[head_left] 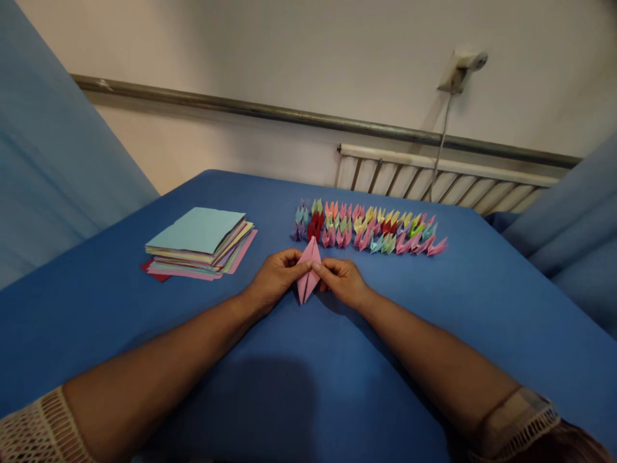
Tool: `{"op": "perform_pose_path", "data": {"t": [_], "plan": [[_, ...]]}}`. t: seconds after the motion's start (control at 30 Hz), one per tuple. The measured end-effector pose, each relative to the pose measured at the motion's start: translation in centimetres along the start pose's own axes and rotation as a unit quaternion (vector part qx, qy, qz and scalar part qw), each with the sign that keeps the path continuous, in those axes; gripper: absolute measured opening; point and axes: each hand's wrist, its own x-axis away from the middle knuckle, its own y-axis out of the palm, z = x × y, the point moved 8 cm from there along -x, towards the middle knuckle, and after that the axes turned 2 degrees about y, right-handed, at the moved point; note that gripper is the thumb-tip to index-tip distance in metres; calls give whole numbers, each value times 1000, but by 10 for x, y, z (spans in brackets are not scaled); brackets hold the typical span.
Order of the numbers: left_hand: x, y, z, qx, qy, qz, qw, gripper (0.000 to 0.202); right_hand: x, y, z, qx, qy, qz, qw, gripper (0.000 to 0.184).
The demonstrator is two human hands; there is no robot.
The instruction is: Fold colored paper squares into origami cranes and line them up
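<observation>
Between my two hands is a pink folded paper, a narrow diamond with a slit running up from its lower point. My left hand pinches its left edge, thumb lying on the front. From the other side my right hand grips it, with the thumb tip pressed near the middle; the fingers behind the paper are partly hidden. Just beyond stand rows of small folded paper cranes in many colours. Off to the left lies a stack of coloured paper squares, light blue on top.
All of this rests on a blue-covered table. Behind it are a wall rail, a white radiator and a socket with a plugged-in cord. Blue curtains hang at the left and right.
</observation>
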Motion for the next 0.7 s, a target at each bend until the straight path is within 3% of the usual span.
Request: {"op": "perform_pose_path", "data": {"t": [0.13,0.27,0.47,0.7], "plan": [[-1,-3,6,-62,22,13,998,24,1,-4,-6,34,-11,28,999,38],[-2,-2,8,-106,30,-9,994,24,0,-17,-7,-38,-1,110,993,30],[3,13,3,-158,10,-98,982,25,-7,-14,-3,-159,19,81,984,31],[4,12,-3,-120,-37,-94,988,29,-6,-22,5,-195,55,94,975,44]]}}
